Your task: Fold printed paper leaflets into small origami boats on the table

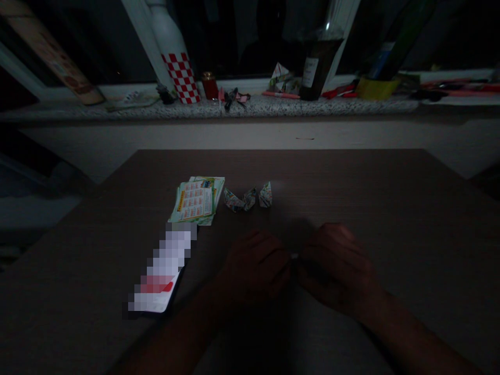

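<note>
My left hand (255, 263) and my right hand (338, 265) are close together over the middle of the dark table, both with fingers curled in. Between their fingertips shows the edge of a small pale piece of paper (294, 255); the hands and the dim light hide the rest. Beyond my left hand lie crumpled-looking folded printed papers: one at the left (233, 200), one touching it (249, 198), and one slightly apart (265, 195). Left of them is a stack of printed paper slips (195, 200), with rows of numbers on top.
A phone with a lit, blurred screen (162, 276) lies left of my left arm. Behind the wood-grain table (351, 177), a granite sill (250, 109) holds a checkered white bottle (182, 73), a small red jar (210, 86), a dark labelled bottle (312, 73) and a yellow-based item (377, 88).
</note>
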The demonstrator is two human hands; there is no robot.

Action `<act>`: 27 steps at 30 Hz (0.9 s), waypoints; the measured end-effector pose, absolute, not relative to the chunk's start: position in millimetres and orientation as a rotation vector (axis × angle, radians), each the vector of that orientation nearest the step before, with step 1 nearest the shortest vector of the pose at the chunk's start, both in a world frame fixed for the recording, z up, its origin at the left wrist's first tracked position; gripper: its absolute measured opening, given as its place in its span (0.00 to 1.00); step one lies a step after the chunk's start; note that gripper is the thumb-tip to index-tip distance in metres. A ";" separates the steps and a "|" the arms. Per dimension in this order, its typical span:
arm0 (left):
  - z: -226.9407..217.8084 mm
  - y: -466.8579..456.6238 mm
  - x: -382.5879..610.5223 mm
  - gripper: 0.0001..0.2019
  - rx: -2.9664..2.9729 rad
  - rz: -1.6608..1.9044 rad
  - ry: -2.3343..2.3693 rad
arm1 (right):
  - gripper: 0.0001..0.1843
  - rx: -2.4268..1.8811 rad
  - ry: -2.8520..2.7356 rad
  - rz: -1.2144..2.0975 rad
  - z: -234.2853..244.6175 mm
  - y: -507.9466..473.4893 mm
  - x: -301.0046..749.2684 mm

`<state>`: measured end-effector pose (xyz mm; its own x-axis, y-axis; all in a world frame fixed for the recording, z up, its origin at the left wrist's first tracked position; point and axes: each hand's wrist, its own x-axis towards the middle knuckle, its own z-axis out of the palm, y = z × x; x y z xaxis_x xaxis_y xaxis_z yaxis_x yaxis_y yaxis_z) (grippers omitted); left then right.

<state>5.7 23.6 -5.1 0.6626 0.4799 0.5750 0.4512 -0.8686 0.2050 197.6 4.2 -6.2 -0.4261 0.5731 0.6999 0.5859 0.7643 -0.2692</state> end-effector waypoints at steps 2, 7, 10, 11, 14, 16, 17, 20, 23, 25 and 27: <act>-6.7 21.8 7.1 0.07 2.822 1.021 0.771 | 0.06 -0.875 -2.129 -0.050 -6.9 4.2 197.6; -8.5 19.8 7.1 0.05 2.811 1.101 0.724 | 0.06 -0.944 -2.091 -0.086 -10.1 5.7 204.5; -7.6 19.6 5.7 0.03 2.774 1.081 0.739 | 0.06 -0.990 -2.077 -0.099 -11.6 7.6 208.8; -7.2 19.7 5.2 0.03 2.772 1.074 0.744 | 0.06 -1.001 -2.077 -0.097 -11.6 8.4 210.1; -6.2 20.5 2.9 0.04 2.780 1.087 0.742 | 0.07 -1.057 -2.057 -0.086 -9.6 11.2 215.4; -5.8 21.3 1.0 0.04 2.779 1.115 0.758 | 0.08 -1.099 -2.026 -0.082 -7.5 13.0 220.1; -5.7 21.7 0.1 0.04 2.774 1.131 0.768 | 0.08 -1.095 -2.016 -0.086 -6.4 13.7 222.2; -5.1 22.5 -1.3 0.04 2.754 1.138 0.772 | 0.07 -1.036 -2.017 -0.060 -4.5 13.6 224.0; -4.2 22.4 -0.7 0.03 2.736 1.139 0.766 | 0.12 -0.949 -2.061 0.019 -4.8 10.9 217.9; -3.9 22.4 -0.2 0.03 2.717 1.159 0.776 | 0.12 -0.899 -2.060 0.039 -5.6 9.2 213.2; -4.2 23.0 -0.3 0.03 2.691 1.148 0.792 | 0.10 -0.874 -2.052 0.036 -6.3 8.2 210.4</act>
<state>-0.3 23.0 -4.2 0.5779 0.5041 0.6418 0.4207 -0.8579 0.2951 210.4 8.2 -6.3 -0.3652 0.5939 0.7168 0.5684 0.7521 -0.3335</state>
